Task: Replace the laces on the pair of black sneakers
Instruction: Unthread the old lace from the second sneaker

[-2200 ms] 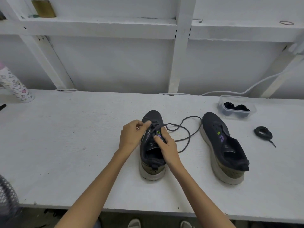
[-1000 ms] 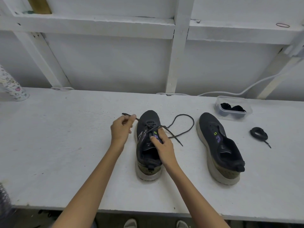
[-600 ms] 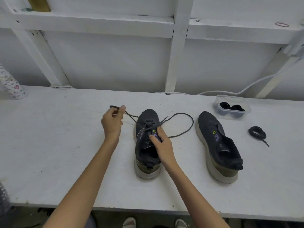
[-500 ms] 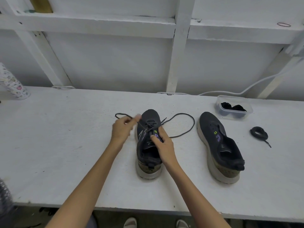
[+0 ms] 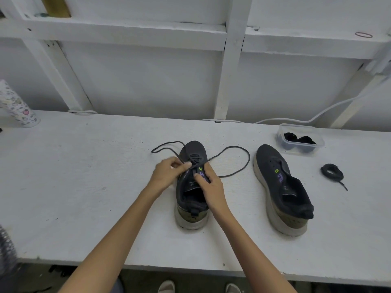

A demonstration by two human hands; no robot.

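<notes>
This looks like the lacing step on the black cloth sneaker with a pale sole (image 5: pixel 193 151), which stands on the white table (image 5: pixel 84 176). The left hand (image 5: pixel 169 175) pinches the thin dark cord lace (image 5: pixel 249 161) right over the holes. The right hand (image 5: pixel 211 187) grips the shoe's top to keep it steady. Loose loops lie beside the toe on both sides. Next, I think, comes a small careful pull through one hole.

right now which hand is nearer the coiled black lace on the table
Right. The right hand, gripping the black sneaker, lies left of the coiled black lace; the left hand is farther left.
</notes>
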